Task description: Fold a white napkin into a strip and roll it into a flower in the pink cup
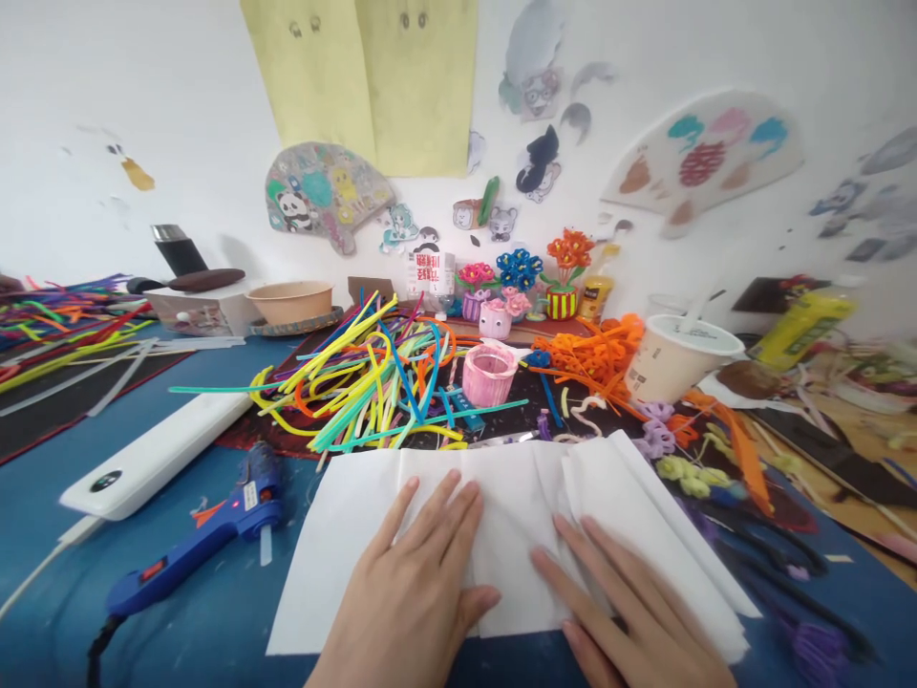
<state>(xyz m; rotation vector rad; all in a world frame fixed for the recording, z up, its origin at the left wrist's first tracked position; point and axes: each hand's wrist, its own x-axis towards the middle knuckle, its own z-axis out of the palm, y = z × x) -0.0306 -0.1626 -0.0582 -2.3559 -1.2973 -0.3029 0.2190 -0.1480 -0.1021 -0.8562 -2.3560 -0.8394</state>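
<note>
White paper sheets [336, 535], creased and layered toward the right, lie at the front of the blue table. Flat on the middle of the paper rests my left hand [412, 583], its fingers stretched out and the thumb apart. My right hand [616, 602] presses on the right part of the paper with fingers extended and slightly spread; it is a little blurred. Neither hand grips anything. Just beyond the paper are a heap of coloured pipe cleaners [373, 373] and a small pink pot [490, 375].
To the left lie a blue hot glue gun [207, 540] and a white power bank [161, 454] with a cable. Orange pipe cleaners [591, 358] and a lidded paper cup [677, 358] stand at the right. Flower pots made of pipe cleaners [563, 277] line the wall.
</note>
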